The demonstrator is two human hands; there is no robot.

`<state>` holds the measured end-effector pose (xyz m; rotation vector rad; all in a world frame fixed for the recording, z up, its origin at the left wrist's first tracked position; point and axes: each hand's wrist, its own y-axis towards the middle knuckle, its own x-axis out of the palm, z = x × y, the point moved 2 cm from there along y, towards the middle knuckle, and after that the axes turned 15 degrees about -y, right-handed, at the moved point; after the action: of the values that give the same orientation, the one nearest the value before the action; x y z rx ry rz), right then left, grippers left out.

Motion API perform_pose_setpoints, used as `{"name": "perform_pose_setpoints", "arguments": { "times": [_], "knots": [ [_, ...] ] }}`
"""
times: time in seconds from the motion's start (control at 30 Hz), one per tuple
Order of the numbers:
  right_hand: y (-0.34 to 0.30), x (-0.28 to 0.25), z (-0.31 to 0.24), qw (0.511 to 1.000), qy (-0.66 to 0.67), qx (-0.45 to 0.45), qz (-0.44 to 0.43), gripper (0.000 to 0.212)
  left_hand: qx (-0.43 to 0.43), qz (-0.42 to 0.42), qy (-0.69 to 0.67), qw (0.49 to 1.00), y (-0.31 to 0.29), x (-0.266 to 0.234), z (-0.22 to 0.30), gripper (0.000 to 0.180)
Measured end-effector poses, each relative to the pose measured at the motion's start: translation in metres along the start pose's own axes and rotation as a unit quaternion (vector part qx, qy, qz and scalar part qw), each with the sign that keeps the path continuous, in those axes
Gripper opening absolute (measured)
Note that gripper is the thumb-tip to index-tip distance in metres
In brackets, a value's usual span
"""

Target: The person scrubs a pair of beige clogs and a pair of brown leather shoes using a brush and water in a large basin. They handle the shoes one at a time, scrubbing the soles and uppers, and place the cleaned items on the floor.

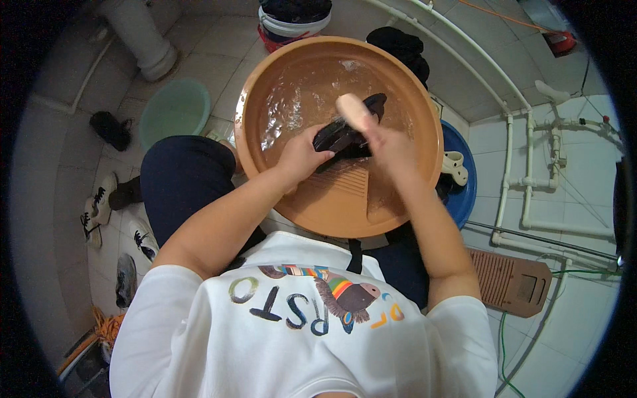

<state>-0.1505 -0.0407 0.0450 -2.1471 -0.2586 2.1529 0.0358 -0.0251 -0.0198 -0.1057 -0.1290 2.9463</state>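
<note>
A dark, wet shoe [335, 137] is tilted over the large orange-brown basin [241, 126], above its shallow water. Gripping the shoe's near left side is my left hand [303, 158], thumb on top. My right hand [391, 149] is closed around a brush with a pale, rounded back [355, 111]. The brush lies across the far right part of the shoe; its bristles are hidden, and motion slightly smears it. Below the shoe, a ribbed washboard [345, 189] forms part of the basin's near side.
A pale green basin [174, 109] stands at left, near several shoes [101, 199]. Behind the big basin are a bucket [295, 28] and a black bundle [398, 48]. At right sit a blue tub [468, 199] with cream clogs [454, 168], a brown washboard [511, 282] and white wall pipes [504, 179].
</note>
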Motion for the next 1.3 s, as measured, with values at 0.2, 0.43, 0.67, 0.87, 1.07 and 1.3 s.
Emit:
{"name": "perform_pose_setpoints", "arguments": {
  "times": [0.2, 0.43, 0.67, 0.87, 1.07, 1.3],
  "knots": [
    [-0.02, 0.018, -0.024, 0.997, -0.011, -0.071, 0.04, 0.032, -0.02, 0.005, -0.025, 0.999, 0.004, 0.002, -0.023, 0.049],
    [0.015, 0.014, 0.011, 0.998, -0.016, 0.019, 0.05, 0.032, -0.018, -0.004, -0.055, 0.998, 0.007, 0.006, -0.023, 0.047],
    [-0.01, 0.019, -0.016, 1.0, 0.011, -0.011, 0.012, 0.033, -0.026, 0.034, -0.077, 0.996, 0.01, 0.001, -0.034, 0.042],
    [0.072, 0.046, 0.083, 0.988, 0.022, 0.128, 0.083, 0.035, -0.05, 0.009, 0.061, 0.997, -0.001, 0.003, 0.005, 0.039],
    [0.083, 0.103, 0.11, 0.977, 0.053, 0.166, 0.119, 0.029, -0.064, 0.04, 0.058, 0.995, -0.004, 0.002, 0.006, 0.039],
    [0.066, 0.177, 0.129, 0.981, 0.102, 0.161, -0.027, 0.031, -0.043, 0.031, 0.037, 0.998, -0.013, -0.014, -0.002, 0.042]
  ]
}}
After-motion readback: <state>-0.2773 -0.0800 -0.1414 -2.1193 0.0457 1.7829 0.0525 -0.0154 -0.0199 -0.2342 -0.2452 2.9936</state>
